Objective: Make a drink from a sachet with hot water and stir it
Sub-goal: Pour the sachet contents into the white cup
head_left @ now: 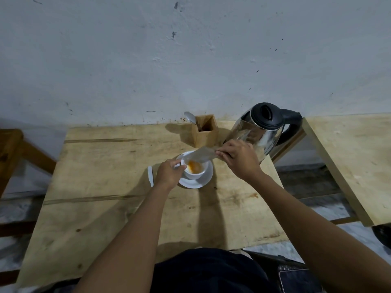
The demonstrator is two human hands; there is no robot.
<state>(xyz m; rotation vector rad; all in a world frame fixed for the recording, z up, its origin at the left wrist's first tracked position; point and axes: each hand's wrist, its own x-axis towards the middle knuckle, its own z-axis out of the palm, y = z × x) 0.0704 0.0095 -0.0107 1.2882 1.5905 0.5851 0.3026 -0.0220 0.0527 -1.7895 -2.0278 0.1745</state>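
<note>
A white cup stands on a white saucer in the middle of the wooden table. Orange-brown powder lies in the cup. My right hand pinches the upper end of a silvery sachet, tilted with its open end over the cup. My left hand grips the cup's left side. A steel kettle with a black lid stands behind my right hand.
A wooden holder with a spoon leaning in it stands by the wall. A small white strip lies left of the saucer. A second wooden table is at the right, a wooden chair at the left.
</note>
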